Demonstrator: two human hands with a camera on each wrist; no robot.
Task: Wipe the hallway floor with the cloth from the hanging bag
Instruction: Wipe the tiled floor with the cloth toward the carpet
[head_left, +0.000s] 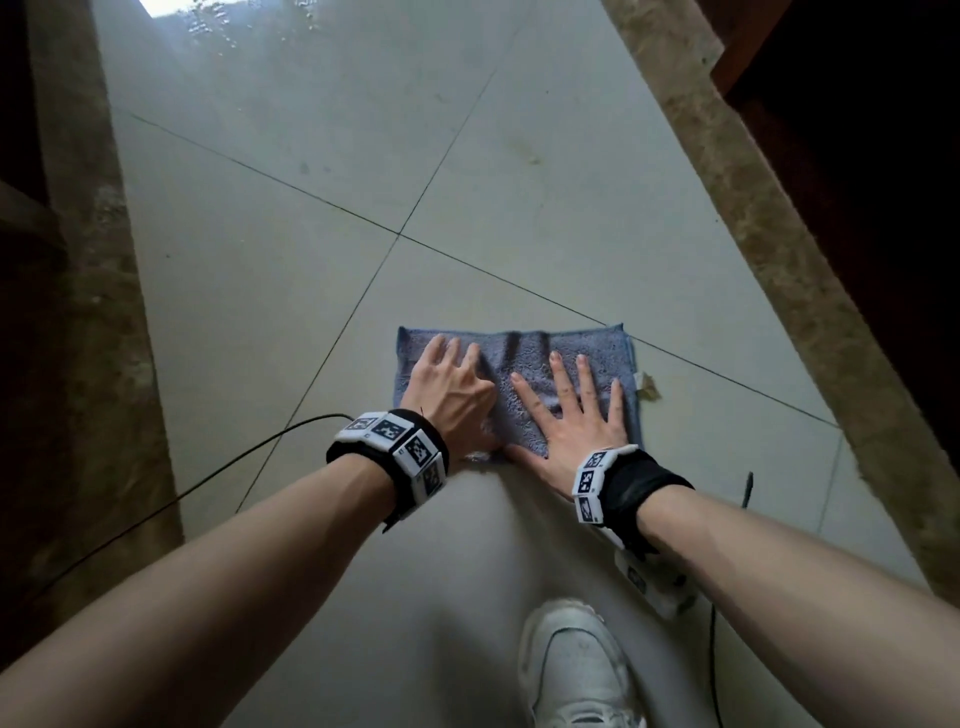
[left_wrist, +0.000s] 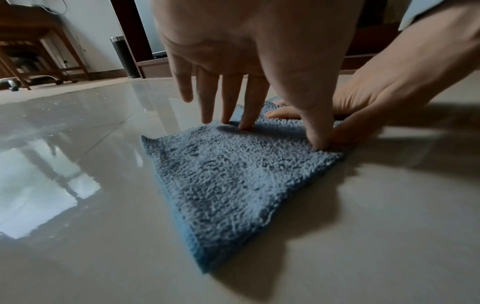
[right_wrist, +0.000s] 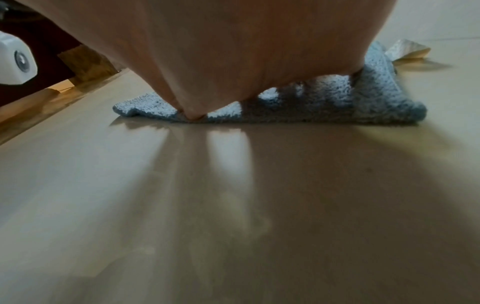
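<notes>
A blue-grey terry cloth (head_left: 524, 358) lies spread flat on the pale tiled hallway floor (head_left: 291, 291). My left hand (head_left: 451, 384) stands arched on its left half, fingertips and thumb pressing into the pile (left_wrist: 246, 125). My right hand (head_left: 571, 410) lies flat on the right half, fingers straight and spread. In the left wrist view the cloth (left_wrist: 233, 181) stretches toward the camera with the right hand (left_wrist: 363, 107) flat beyond it. In the right wrist view the palm (right_wrist: 233, 51) hides most of the cloth (right_wrist: 369, 102).
A small crumpled scrap (head_left: 648, 387) lies at the cloth's right edge. Brown stone borders (head_left: 769, 249) run along both sides of the hallway. A wet glossy patch (head_left: 249, 31) shines far ahead. My white shoe (head_left: 576, 670) and a black cable (head_left: 208, 478) are close by.
</notes>
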